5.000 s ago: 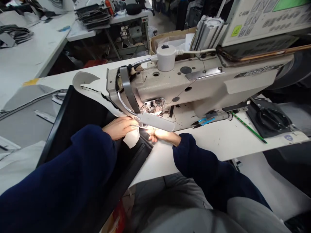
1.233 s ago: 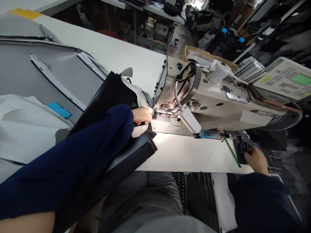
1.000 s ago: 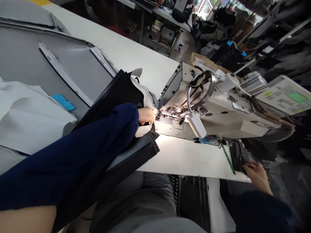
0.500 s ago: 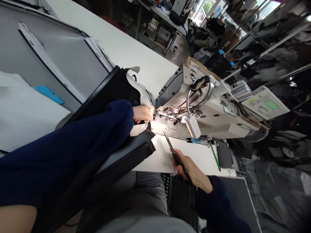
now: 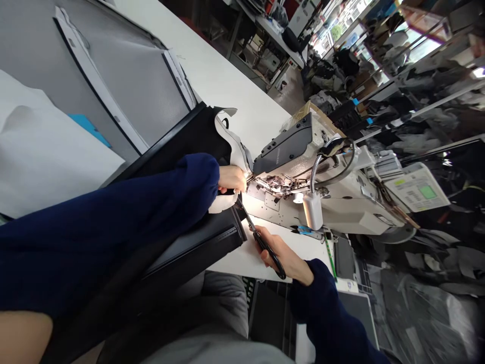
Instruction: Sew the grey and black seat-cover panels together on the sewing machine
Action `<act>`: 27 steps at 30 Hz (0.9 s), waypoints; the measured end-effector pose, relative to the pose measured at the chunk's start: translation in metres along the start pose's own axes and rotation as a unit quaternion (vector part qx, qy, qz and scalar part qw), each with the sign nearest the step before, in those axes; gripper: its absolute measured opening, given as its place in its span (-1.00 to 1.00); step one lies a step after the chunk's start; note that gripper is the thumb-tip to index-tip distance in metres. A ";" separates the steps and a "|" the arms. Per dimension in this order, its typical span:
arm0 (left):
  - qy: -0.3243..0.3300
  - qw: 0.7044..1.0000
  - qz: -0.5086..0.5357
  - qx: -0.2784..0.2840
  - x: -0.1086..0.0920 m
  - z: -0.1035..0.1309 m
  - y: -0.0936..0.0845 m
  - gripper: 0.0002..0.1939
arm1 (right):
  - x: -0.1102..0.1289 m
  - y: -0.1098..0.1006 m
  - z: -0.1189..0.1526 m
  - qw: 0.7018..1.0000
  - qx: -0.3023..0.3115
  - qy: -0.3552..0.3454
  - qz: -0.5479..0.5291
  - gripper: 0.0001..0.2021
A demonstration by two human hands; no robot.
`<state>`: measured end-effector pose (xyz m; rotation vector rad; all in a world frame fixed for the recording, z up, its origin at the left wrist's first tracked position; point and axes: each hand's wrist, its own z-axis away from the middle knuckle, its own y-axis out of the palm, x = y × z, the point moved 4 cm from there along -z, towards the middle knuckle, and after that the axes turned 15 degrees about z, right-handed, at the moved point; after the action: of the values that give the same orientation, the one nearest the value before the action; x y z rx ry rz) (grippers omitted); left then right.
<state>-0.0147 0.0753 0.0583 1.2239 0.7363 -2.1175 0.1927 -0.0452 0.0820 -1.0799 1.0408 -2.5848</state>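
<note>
My left hand (image 5: 232, 178) is closed on the edge of a black fabric piece (image 5: 197, 136) with a pale backing, close beside the needle area of a sewing machine (image 5: 333, 202). In my right hand (image 5: 278, 250) is a pair of scissors (image 5: 268, 247) with black handles. Their blades point up and left, and the tips lie at the fabric edge just below my left fingers. Whether the blades are around the material cannot be made out. The black piece hangs over the table's front edge toward my lap.
Grey panels (image 5: 125, 65) with pale strips lie on the white table (image 5: 227, 76) at the left. A lamp (image 5: 312, 210) hangs from the machine. Blue-handled snips (image 5: 305, 230) and a green strip (image 5: 329, 258) lie to the right. A control panel (image 5: 420, 189) stands behind them.
My right hand has moved left and the scissors' tips have come up to the fabric edge by my left hand. My left hand keeps its grip. The whole view has shifted slightly.
</note>
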 end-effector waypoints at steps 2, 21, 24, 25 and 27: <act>-0.004 1.000 0.000 -0.006 -0.001 0.001 0.001 -0.62 | 0.004 -0.004 -0.001 1.000 -0.003 0.000 0.010 -0.49; 0.013 1.000 -0.007 -0.011 0.000 -0.001 0.002 -0.63 | 0.012 0.049 -0.004 0.967 -0.134 0.091 -0.195 -0.29; 0.012 1.000 -0.008 -0.012 -0.001 -0.001 0.001 -0.63 | 0.011 0.052 -0.004 0.961 -0.146 0.095 -0.216 -0.26; 0.012 1.000 -0.009 -0.012 -0.001 0.000 0.001 -0.63 | 0.010 0.053 -0.004 0.957 -0.150 0.099 -0.226 -0.25; 0.015 1.000 -0.012 -0.012 -0.002 0.001 0.001 -0.63 | 0.010 0.054 -0.005 0.953 -0.157 0.106 -0.237 -0.23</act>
<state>-0.0135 0.0744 0.0601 1.2416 0.7901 -2.1083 0.1761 -0.0867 0.0498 -1.2778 1.4350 -3.0389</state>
